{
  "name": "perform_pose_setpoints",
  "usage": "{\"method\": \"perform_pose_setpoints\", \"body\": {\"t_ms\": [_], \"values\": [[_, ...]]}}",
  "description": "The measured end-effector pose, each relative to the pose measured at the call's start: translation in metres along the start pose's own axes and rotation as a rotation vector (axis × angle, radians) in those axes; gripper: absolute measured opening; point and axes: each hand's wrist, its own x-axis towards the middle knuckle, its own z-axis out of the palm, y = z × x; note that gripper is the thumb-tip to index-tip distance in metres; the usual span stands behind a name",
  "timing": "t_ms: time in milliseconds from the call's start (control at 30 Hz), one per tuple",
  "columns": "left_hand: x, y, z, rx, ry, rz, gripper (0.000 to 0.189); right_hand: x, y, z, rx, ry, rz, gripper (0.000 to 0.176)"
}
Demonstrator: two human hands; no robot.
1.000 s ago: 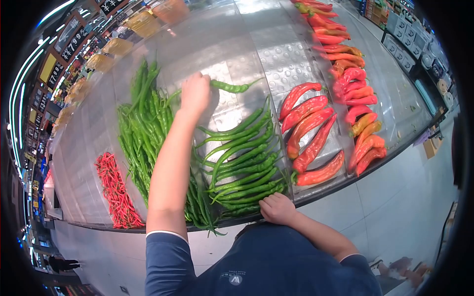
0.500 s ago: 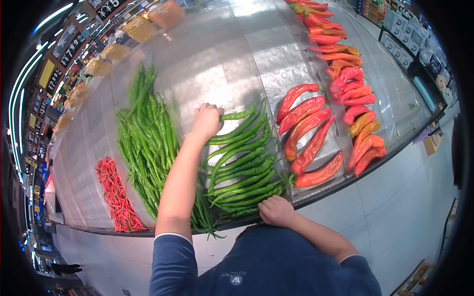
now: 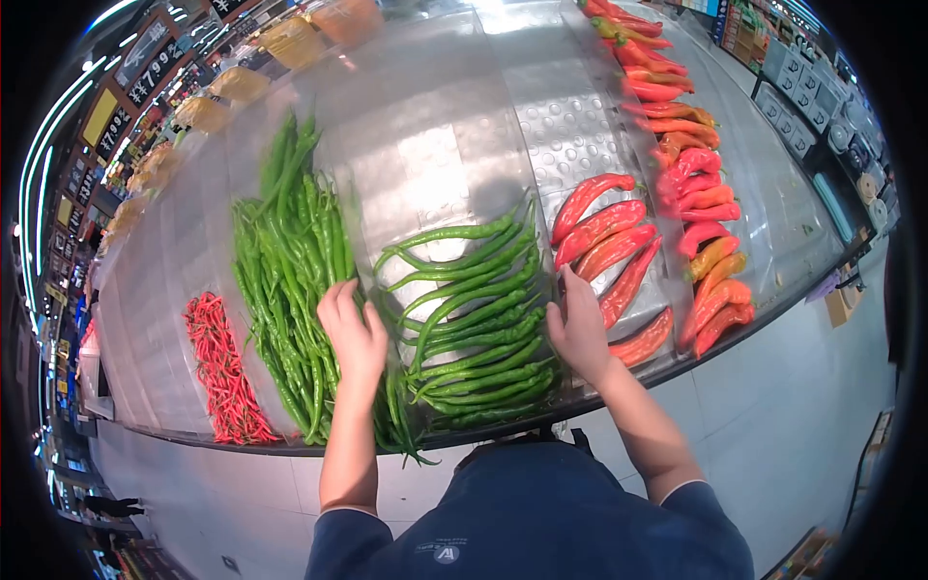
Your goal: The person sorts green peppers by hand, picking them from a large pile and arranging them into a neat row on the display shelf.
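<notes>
Here, grn pepper row (image 3: 483, 337) lies betw. L grip (image 3: 356, 338) & R grip (image 3: 582, 332), both spread, thumbs off fingers; price sign (image 3: 153, 76), upper L of view, reads ¥7.99.

Long grn peppers (image 3: 493, 318), glossy, curved, approx parallel.

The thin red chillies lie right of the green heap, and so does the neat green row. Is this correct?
Not quite: the head view shows the thin red chillies left of the green heap; the neat green row is right of it.
</notes>
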Motion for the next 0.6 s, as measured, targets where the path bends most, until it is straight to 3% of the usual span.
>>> {"method": "perform_pose_setpoints", "body": {"t_ms": [33,133,200,433,500,600], "values": [[-0.017,-0.001,-0.002,-0.008,0.001,-0.052,0.047,0.002,0.004,0.004,0.101,-0.123,0.032,0.064],[-0.069,-0.001,0.0,-0.14,-0.096,-0.237,0.054,0.003,0.003,0.012,0.192,-0.15,0.12,0.059],[-0.084,0.004,-0.004,-0.038,-0.152,-0.117,0.054,0.004,0.002,0.011,0.194,-0.203,0.147,0.059],[-0.081,0.004,-0.007,-0.117,-0.209,-0.163,0.052,0.004,0.004,0.012,0.229,-0.177,0.035,0.059],[-0.079,0.003,-0.012,-0.121,-0.234,-0.153,0.051,0.002,0.004,0.013,0.233,-0.221,0.141,0.058],[-0.075,0.003,-0.017,-0.14,-0.269,-0.18,0.051,0.004,0.006,0.014,0.276,-0.233,0.121,0.058]]}}
